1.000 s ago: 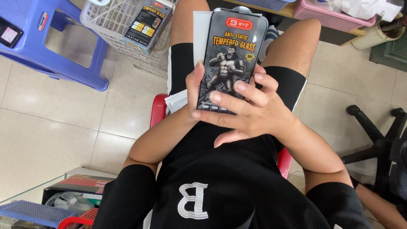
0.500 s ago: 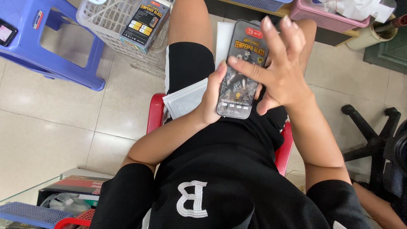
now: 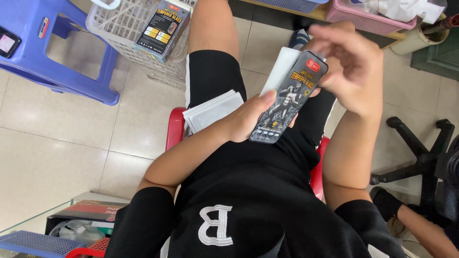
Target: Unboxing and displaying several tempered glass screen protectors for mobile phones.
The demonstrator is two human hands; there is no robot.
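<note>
I sit on a red stool [image 3: 175, 129] and hold a flat black package with a printed figure [image 3: 289, 98] over my lap. My left hand [image 3: 248, 117] grips the package from below, thumb along its left edge. My right hand [image 3: 351, 67] is at its upper end, fingers curled near the top corner, blurred by motion. A white sheet [image 3: 282, 67] sticks out behind the package. A stack of white sleeves [image 3: 210, 112] lies on my left thigh.
A white plastic basket [image 3: 124, 33] with a similar black box [image 3: 162, 29] stands at upper left beside a blue stool [image 3: 57, 52]. A pink basket [image 3: 377, 19] is at the top right, an office chair base [image 3: 420, 157] at right.
The package has dropped from upright before my view to a tilted hold over my lap. My right hand came off its front and moved to its upper end.
</note>
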